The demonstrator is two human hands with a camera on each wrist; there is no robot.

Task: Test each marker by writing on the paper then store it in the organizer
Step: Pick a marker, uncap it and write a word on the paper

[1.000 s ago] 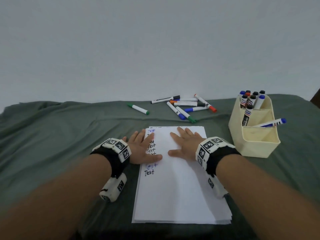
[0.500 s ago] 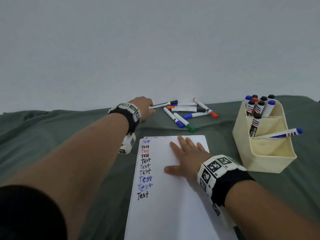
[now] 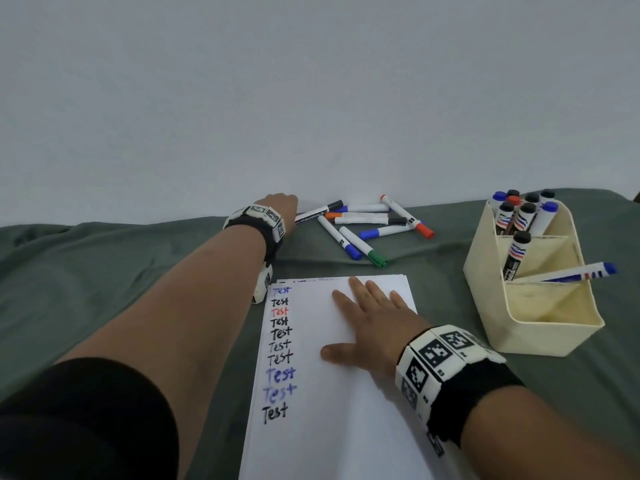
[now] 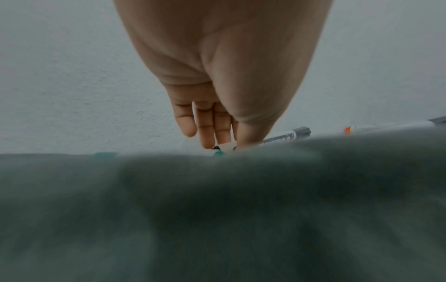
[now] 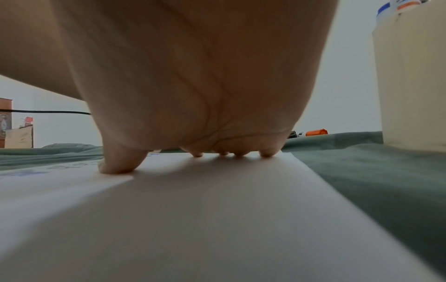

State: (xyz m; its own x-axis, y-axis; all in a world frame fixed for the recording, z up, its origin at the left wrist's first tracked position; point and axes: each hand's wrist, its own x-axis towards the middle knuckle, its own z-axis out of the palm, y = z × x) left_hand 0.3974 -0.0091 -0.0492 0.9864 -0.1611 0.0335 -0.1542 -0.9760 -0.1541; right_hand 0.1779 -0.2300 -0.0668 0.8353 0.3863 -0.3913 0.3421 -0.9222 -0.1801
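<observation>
Head view looks down over my paper [image 3: 346, 393] toward the wall. Left wrist camera skims the cloth [image 4: 217, 209], close behind the fingers. Right wrist sits low on the same paper [image 5: 217, 219], facing forward.

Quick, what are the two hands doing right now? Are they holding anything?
Left hand: fingers down on a marker by the pile; whether it grips it yet cannot be told.
Right hand: open, pressed flat on the paper, holding nothing.

Black wristbands [image 3: 478, 393] with white square-coded marker blocks; black sleeve [image 3: 86, 420] on left arm
</observation>
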